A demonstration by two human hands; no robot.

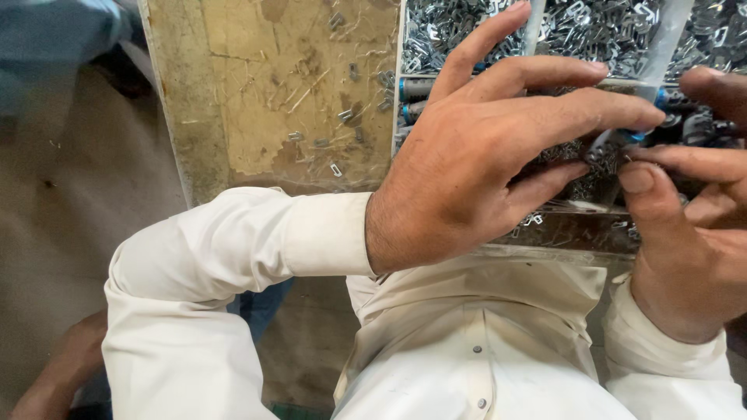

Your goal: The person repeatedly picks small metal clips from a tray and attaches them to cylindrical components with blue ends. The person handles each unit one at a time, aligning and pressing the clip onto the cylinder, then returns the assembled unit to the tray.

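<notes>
My left hand (482, 155) stretches flat over a clear tray (398, 93), fingers spread and pointing right. Its fingertips meet a small blue-tipped part (638, 137) that my right hand (685, 225) pinches between thumb and fingers. Whether the left hand truly grips that part is unclear. Beneath both hands lies a heap of small shiny metal clips (591, 31). Blue-capped cylinders (416, 87) lie at the tray's left side. Both arms wear white sleeves.
A worn, scratched tabletop (280, 101) under clear film carries several stray clips (336, 169). A white divider strip (657, 47) crosses the tray. Bare floor (70, 202) lies left, with another person's blue clothing (54, 39) at the top left corner.
</notes>
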